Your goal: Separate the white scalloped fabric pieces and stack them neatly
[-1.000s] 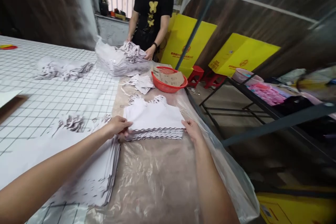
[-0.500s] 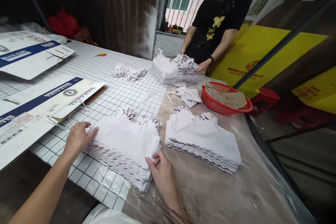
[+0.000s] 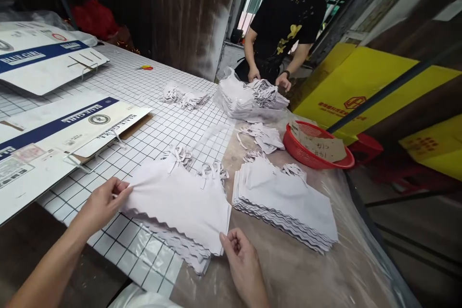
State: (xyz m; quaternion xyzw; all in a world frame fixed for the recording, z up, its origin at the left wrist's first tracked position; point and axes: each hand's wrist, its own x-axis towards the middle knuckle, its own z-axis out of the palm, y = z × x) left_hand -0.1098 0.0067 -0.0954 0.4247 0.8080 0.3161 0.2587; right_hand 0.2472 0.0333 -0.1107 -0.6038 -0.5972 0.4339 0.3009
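A white strappy top [image 3: 176, 197] with a wavy hem is stretched between my hands, over a stack of similar tops [image 3: 195, 256] on the table. My left hand [image 3: 103, 204] pinches its left edge. At its lower right corner, my right hand [image 3: 243, 257] grips the fabric between thumb and fingers. Thin straps [image 3: 212, 172] lie bunched along the far side. Just right of this pile is a second stack of white tops [image 3: 285, 197], its wavy hems layered toward me.
Printed cartons [image 3: 90, 118] lie at left on the gridded table cover [image 3: 144, 91]. A red basket [image 3: 317, 161] holding cardboard stands at right. Behind it are yellow bags [image 3: 361, 82]. Across the table, a person [image 3: 277, 33] handles bagged white garments [image 3: 234, 96].
The top piece has shifted right and toward me, now taut between both hands. My left hand has closed on its edge. The other person's hands have moved on the bagged pile.
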